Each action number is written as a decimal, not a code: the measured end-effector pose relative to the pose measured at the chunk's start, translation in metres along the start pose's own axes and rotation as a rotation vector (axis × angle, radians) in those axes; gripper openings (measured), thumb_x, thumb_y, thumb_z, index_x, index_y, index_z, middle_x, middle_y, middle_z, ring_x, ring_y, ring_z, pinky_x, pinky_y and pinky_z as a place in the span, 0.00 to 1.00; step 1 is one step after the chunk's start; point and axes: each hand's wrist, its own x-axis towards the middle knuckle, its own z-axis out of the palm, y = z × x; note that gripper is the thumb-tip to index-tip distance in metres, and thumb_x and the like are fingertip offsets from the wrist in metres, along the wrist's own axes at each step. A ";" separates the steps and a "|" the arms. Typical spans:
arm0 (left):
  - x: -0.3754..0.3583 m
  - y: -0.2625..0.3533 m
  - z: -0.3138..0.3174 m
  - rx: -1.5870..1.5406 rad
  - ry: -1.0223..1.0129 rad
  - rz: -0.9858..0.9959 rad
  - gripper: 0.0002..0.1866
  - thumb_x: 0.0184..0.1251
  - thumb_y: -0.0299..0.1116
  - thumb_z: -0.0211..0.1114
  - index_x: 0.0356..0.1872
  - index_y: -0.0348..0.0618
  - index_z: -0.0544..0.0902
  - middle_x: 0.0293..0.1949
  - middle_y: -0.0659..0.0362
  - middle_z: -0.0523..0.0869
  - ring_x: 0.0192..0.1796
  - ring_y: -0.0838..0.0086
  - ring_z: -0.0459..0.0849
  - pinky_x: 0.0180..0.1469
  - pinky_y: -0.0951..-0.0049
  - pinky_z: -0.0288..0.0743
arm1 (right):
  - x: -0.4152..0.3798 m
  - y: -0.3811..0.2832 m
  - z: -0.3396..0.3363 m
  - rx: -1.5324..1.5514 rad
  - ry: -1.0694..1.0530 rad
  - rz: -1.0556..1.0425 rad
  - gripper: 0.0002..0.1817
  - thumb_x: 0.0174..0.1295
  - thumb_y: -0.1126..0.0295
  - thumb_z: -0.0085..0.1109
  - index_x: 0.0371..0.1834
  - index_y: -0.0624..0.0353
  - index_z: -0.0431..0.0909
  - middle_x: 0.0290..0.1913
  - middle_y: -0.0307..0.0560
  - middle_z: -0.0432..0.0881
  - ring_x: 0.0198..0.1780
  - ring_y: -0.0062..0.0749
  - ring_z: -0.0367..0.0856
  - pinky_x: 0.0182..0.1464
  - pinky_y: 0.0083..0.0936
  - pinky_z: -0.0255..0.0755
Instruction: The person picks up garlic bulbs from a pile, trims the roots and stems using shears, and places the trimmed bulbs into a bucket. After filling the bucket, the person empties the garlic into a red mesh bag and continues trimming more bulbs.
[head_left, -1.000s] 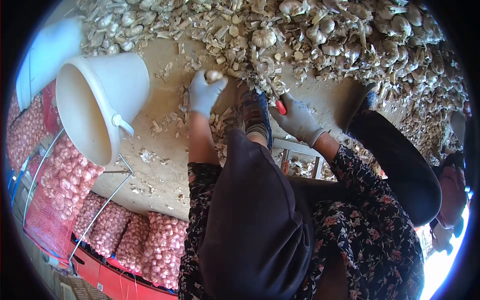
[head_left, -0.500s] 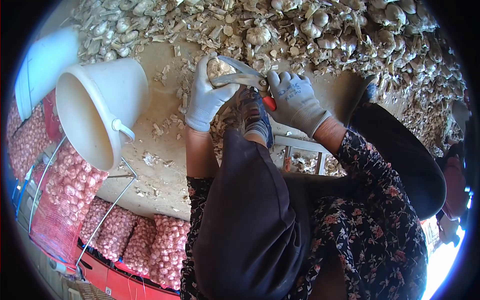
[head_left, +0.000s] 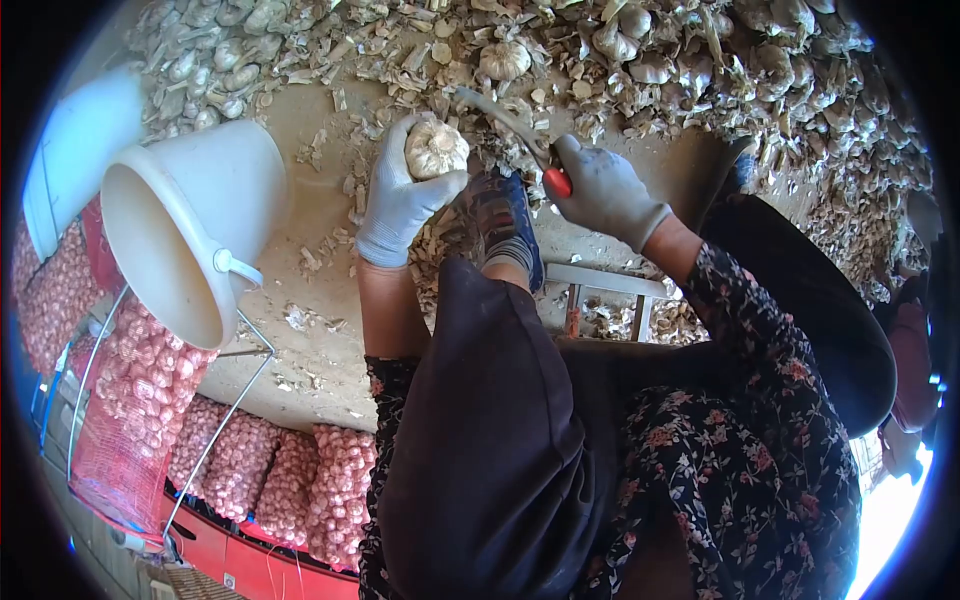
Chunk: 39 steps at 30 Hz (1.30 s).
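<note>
My left hand (head_left: 396, 200), in a pale work glove, is closed around a garlic bulb (head_left: 436, 147) with the cut stem end facing up. To its right, my gloved right hand (head_left: 606, 190) grips garlic shears (head_left: 507, 118) by the red handle. The long metal blades point up and left, apart from the bulb and above its right side. Below the two hands is my shoe (head_left: 503, 215), with garlic scraps around it on the floor.
A heap of garlic (head_left: 770, 70) spreads across the back and right. On the left, a tilted white bucket (head_left: 215, 190) sits on a metal frame (head_left: 225, 415) over a net sack of garlic (head_left: 140, 390). More filled sacks (head_left: 340, 495) line up below. A metal stool (head_left: 610, 283) shows beside my leg.
The shears, earlier spread around the garlic bulb, have pulled away from it with my right hand, and their blades look closed. My left hand keeps the bulb and has shifted slightly left.
</note>
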 end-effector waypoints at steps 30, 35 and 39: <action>-0.011 0.038 -0.085 1.197 1.090 0.131 0.13 0.60 0.33 0.61 0.44 0.38 0.78 0.39 0.55 0.80 0.40 0.70 0.79 0.41 0.69 0.75 | -0.024 0.022 0.018 0.615 -0.229 0.526 0.17 0.57 0.62 0.57 0.39 0.67 0.71 0.30 0.56 0.80 0.29 0.35 0.83 0.28 0.31 0.76; 0.055 -0.027 0.061 0.769 -0.073 -0.143 0.32 0.50 0.44 0.72 0.54 0.37 0.74 0.46 0.46 0.82 0.49 0.57 0.81 0.53 0.65 0.73 | -0.020 0.022 0.029 0.569 -0.277 0.524 0.22 0.58 0.58 0.53 0.46 0.66 0.72 0.37 0.64 0.81 0.42 0.52 0.82 0.47 0.43 0.74; 0.064 -0.060 0.062 0.738 -0.004 -0.088 0.35 0.47 0.44 0.73 0.54 0.36 0.71 0.48 0.41 0.80 0.50 0.48 0.79 0.54 0.58 0.72 | -0.021 0.030 0.031 0.061 -0.012 0.344 0.23 0.60 0.55 0.54 0.47 0.65 0.69 0.38 0.60 0.80 0.43 0.47 0.82 0.46 0.45 0.72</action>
